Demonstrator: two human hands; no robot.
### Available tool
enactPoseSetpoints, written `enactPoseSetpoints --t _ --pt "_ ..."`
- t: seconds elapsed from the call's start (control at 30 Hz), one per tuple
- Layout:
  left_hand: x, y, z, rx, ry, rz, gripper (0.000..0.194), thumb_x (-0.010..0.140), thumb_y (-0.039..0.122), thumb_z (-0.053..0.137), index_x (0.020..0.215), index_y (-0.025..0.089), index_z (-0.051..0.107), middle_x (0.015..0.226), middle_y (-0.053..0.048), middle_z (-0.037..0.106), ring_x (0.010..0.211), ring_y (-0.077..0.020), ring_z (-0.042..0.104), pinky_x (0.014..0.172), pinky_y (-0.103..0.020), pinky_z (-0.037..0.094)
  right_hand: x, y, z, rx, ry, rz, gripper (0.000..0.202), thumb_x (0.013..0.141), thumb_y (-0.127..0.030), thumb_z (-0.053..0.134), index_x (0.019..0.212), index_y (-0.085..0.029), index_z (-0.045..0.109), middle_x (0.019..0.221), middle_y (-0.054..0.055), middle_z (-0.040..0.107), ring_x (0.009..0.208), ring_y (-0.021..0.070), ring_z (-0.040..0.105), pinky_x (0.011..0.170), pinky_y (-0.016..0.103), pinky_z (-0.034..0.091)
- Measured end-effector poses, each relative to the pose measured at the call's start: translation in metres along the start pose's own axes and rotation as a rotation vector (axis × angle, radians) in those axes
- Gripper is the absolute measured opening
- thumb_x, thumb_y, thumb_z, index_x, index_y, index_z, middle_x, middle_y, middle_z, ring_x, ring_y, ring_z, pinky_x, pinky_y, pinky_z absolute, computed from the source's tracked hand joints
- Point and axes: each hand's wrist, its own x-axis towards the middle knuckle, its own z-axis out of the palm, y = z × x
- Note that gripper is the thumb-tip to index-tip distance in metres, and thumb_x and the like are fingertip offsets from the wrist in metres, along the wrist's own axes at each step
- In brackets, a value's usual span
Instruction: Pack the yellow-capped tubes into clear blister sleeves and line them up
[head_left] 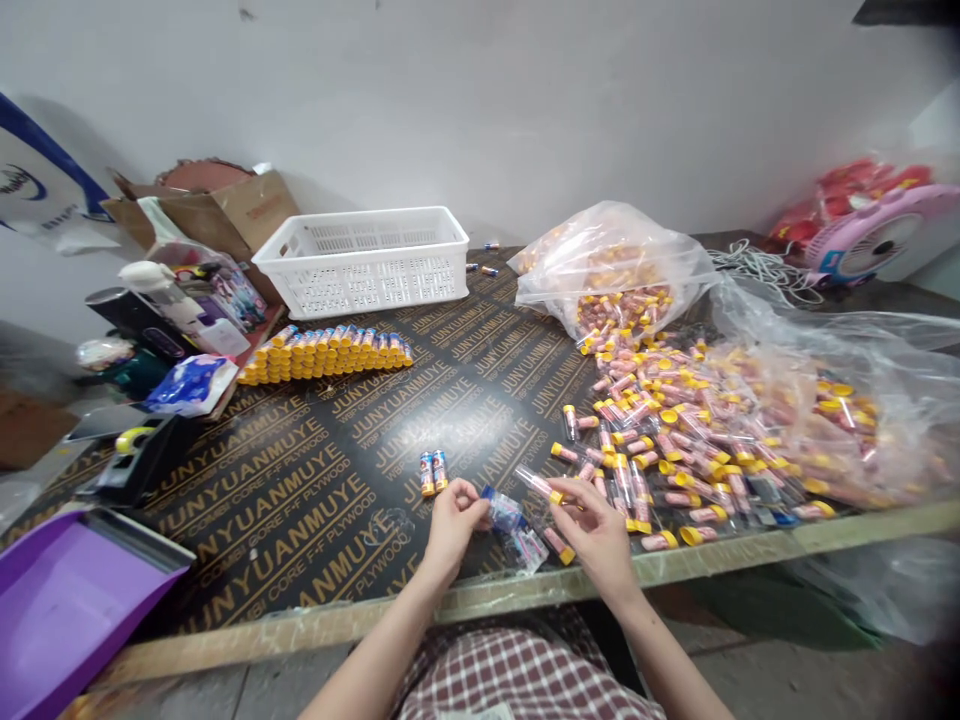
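My left hand [454,522] has its fingertips pinched together at the edge of a small pile of blue printed plastic sleeves [507,512]. What sits in that pinch, if anything, is too small to make out. Between the thumb and fingers of my right hand [596,530] is a clear tube with a yellow cap [537,484], tilted with its clear end to the upper left. Below it on the table lies a pink-filled, yellow-capped tube [559,545]. Just beyond my left hand, two blue-wrapped tubes [433,472] lie side by side.
Loose pink tubes [675,430] spill from a clear bag [622,250] on the right. Stacked wrapped tubes [326,355] lie before a white basket [367,285]. A purple dustpan [60,600] is at front left, a pink fan [870,245] at far right. The table's wooden edge [300,635] runs below my forearms.
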Motion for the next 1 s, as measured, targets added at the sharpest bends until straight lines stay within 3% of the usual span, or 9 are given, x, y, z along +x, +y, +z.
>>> enactPoseSetpoints --t 0.17,0.33,0.63,0.8,0.9,1.0 --pt "0.006 0.010 -0.006 -0.255 0.058 -0.109 0.045 0.043 0.015 0.079 0.081 0.015 0.055 0.061 0.001 0.065 0.051 -0.0104 0.058 0.055 -0.022 0.047 -0.013 -0.008 0.009 0.061 -0.005 -0.036 0.019 0.081 -0.027 0.060 0.099 -0.024 0.065 0.102 0.007 0.061 0.095 0.0205 0.060 0.072 0.030 0.056" --pt "0.011 0.011 -0.012 -0.413 0.134 -0.157 0.030 0.046 0.023 0.083 0.065 0.011 0.064 0.062 -0.002 0.065 0.053 -0.0086 0.058 0.056 -0.021 0.050 -0.021 -0.005 0.012 0.013 -0.002 -0.076 0.021 0.082 -0.024 0.057 0.103 -0.026 0.064 0.104 0.007 0.060 0.099 0.0212 0.058 0.075 0.032 0.055" --pt "0.012 0.012 -0.017 -0.422 0.201 -0.130 0.036 0.043 0.035 0.085 0.064 0.011 0.067 0.058 -0.002 0.064 0.052 -0.0098 0.059 0.051 -0.020 0.047 -0.025 -0.005 0.016 -0.151 -0.006 -0.182 0.026 0.083 -0.020 0.055 0.107 -0.027 0.064 0.104 0.007 0.060 0.098 0.0223 0.059 0.085 0.039 0.050" --pt "0.009 0.011 -0.014 -0.365 0.185 -0.101 0.038 0.047 0.040 0.082 0.064 0.011 0.065 0.059 0.000 0.063 0.054 -0.0094 0.058 0.054 -0.020 0.048 -0.026 -0.006 0.020 -0.175 -0.098 -0.207 0.028 0.082 -0.018 0.055 0.107 -0.027 0.064 0.104 0.006 0.061 0.097 0.0212 0.059 0.087 0.037 0.049" --pt "0.004 0.013 -0.010 -0.340 0.110 -0.046 0.035 0.057 0.041 0.077 0.071 0.012 0.064 0.068 -0.001 0.065 0.061 -0.0104 0.059 0.058 -0.021 0.049 -0.027 -0.004 0.022 -0.131 -0.212 -0.190 0.030 0.085 -0.018 0.051 0.110 -0.027 0.063 0.107 0.006 0.060 0.101 0.0205 0.058 0.088 0.036 0.050" --pt "-0.003 0.018 -0.005 -0.364 0.019 -0.051 0.039 0.057 0.035 0.079 0.085 0.015 0.061 0.071 -0.001 0.065 0.062 -0.0111 0.061 0.060 -0.022 0.049 -0.026 0.001 0.025 -0.071 -0.270 -0.165 0.033 0.086 -0.015 0.045 0.113 -0.027 0.061 0.107 0.007 0.058 0.098 0.0186 0.059 0.084 0.033 0.052"
